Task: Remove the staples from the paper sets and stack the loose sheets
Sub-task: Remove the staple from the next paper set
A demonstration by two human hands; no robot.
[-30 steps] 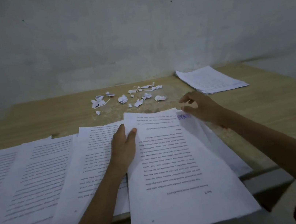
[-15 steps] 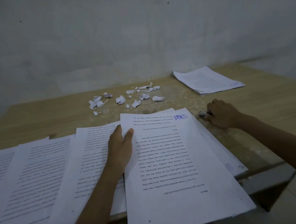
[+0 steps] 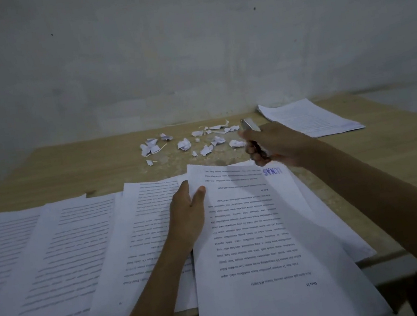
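Far left, loose sheets (image 3: 26,252) lie fanned across the table (image 3: 67,162), overlapping one another and hanging over the near edge. Moving in, the left hand (image 3: 187,216) lies flat with straight fingers at the left edge of the set (image 3: 267,252), thumb resting on the top page. The set sits front and centre, text upside down, a purple stamp (image 3: 273,170) at its far right corner, its near end jutting past the table edge. Behind it, torn scraps (image 3: 183,144) are scattered mid-table. Now the right hand (image 3: 274,146): fingers curled tight round a metal tool (image 3: 249,124), blurred, held just above that stamped corner. Far right at the back, a stack (image 3: 309,118) rests near the wall (image 3: 186,53), well apart from the set.
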